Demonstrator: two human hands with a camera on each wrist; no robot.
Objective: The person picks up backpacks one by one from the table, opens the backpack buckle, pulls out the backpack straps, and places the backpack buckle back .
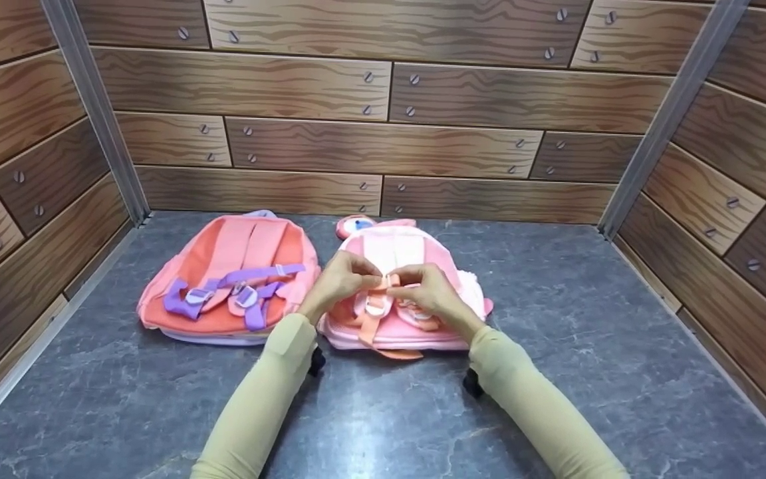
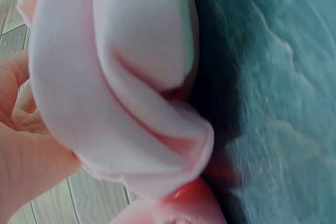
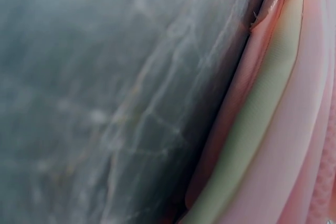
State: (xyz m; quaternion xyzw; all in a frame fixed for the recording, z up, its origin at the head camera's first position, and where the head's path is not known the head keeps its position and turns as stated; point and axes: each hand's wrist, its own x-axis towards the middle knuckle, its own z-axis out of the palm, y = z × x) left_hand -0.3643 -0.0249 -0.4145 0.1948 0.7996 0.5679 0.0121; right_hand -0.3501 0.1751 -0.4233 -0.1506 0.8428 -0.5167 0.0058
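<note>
A light pink backpack (image 1: 396,338) lies with its shoulder straps facing up, in the middle of the head view. My left hand (image 1: 343,276) pinches an orange strap (image 1: 393,280) above the bag. From the other side, my right hand (image 1: 433,291) pinches the same orange webbing, its fingertips close to the left ones. Below them sit a pale strap adjuster (image 1: 375,306) and a hanging orange strap end (image 1: 370,329). The left wrist view shows the bag's pale pink side (image 2: 142,30) hiding the fingertips. Only the bag's edge (image 3: 283,129) appears in the right wrist view, without the hand.
Left of the pink bag lies a coral backpack (image 1: 223,319) with purple straps (image 1: 263,273). A plush piece with an eye (image 1: 356,226) shows behind the pink bag. Both rest on a dark marbled tabletop (image 1: 556,299), bounded by wood-patterned walls (image 1: 303,143).
</note>
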